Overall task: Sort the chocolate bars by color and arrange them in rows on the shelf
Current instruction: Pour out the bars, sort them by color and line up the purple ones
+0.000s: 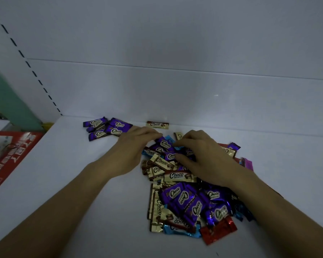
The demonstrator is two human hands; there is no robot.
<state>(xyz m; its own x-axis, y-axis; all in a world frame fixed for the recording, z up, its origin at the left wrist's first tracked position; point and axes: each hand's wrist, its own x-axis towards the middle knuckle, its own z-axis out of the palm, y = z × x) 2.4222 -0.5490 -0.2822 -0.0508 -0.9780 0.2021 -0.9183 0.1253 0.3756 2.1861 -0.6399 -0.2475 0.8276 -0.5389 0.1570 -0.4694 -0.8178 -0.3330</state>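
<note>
between both hands' fingers point(157, 135) atop the pile point(185, 187), a purple bar point(164, 143)

A white shelf point(82, 174) carries a loose pile of chocolate bars point(186, 189) in purple, gold, blue and red wrappers. The left hand point(136, 144) reaches into the far end of the pile, its fingertips point(158, 135) pinching a purple bar point(164, 143) lying on top. The right hand point(203, 155) rests palm down on the heap just beside it, fingers curled among the wrappers. Near the back wall, a small group of purple bars point(106, 128) lies apart to the left, and a single gold bar point(157, 124) sits alone close by. A red box point(9, 157) stands off the shelf's left edge
</note>
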